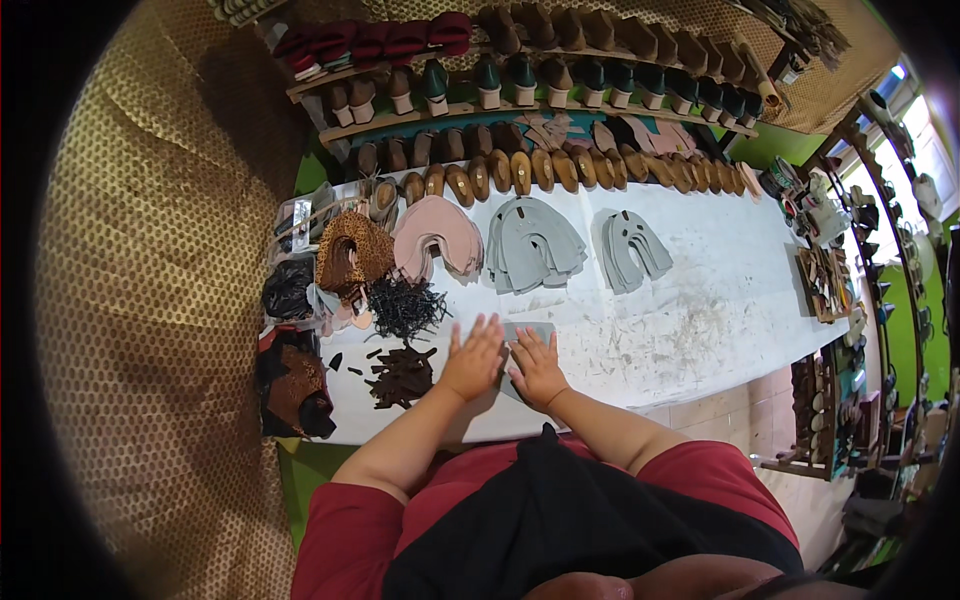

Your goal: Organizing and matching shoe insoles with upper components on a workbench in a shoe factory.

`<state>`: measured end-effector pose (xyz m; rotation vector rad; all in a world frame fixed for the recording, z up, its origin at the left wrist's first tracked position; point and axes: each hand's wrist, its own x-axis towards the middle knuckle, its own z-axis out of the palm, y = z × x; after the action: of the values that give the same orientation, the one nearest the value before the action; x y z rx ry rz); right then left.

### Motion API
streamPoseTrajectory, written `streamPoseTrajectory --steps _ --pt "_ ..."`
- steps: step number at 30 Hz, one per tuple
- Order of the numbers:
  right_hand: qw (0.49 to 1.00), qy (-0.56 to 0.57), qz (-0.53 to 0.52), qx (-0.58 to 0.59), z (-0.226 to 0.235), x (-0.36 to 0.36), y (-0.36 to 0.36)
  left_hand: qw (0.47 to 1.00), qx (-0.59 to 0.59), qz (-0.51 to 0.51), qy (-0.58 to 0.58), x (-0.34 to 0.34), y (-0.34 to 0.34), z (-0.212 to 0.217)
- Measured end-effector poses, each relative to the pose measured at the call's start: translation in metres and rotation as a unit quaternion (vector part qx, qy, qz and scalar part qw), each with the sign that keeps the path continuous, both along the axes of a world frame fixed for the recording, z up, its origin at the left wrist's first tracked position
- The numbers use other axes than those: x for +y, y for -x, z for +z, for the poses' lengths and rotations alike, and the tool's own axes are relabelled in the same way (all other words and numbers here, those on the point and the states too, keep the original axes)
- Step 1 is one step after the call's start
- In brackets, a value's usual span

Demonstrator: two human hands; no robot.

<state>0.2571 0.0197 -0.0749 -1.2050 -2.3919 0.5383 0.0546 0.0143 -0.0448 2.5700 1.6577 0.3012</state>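
Observation:
At the near side of the white-topped table (700, 360), both my hands lie flat, fingers stretched out. Under my right hand (540, 372) is a grey cut piece (528, 327), mostly covered, with its top edge showing beyond the fingertips. My left hand (476, 360) rests beside that piece; whether it touches its edge I cannot tell. Neither hand grips anything. Farther back lie a large stack of grey U-shaped shoe uppers (520, 235), a smaller grey stack (622, 250) with dark marks, and a pink stack (432, 228).
Left of my hands are piles of dark brown strips (402, 380) and black strips (408, 308). Leopard-print pieces (352, 250) and a black plastic bag (289, 287) sit at the left edge. Brown shoe lasts (520, 172) line the back below shelves of shoes. Racks (820, 410) stand right.

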Motion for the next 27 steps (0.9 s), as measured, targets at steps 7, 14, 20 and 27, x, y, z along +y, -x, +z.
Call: streamPoseTrajectory --steps 7,14,20,27 --pt "1.000 0.018 -0.001 0.010 0.009 -0.002 -0.001 0.986 -0.021 0.050 0.161 -0.011 -0.013 0.009" --pt "0.997 0.034 -0.007 -0.063 0.012 0.000 0.007 0.987 -0.047 0.051 0.147 -0.028 0.020 -0.005" --pt "0.984 0.023 0.079 -0.160 0.027 0.001 0.014 0.986 0.005 0.154 0.060 -0.121 0.092 -0.019" --pt "0.949 0.064 0.123 -0.285 0.031 0.009 0.022 0.854 -0.011 0.433 0.288 -0.180 0.161 0.009"
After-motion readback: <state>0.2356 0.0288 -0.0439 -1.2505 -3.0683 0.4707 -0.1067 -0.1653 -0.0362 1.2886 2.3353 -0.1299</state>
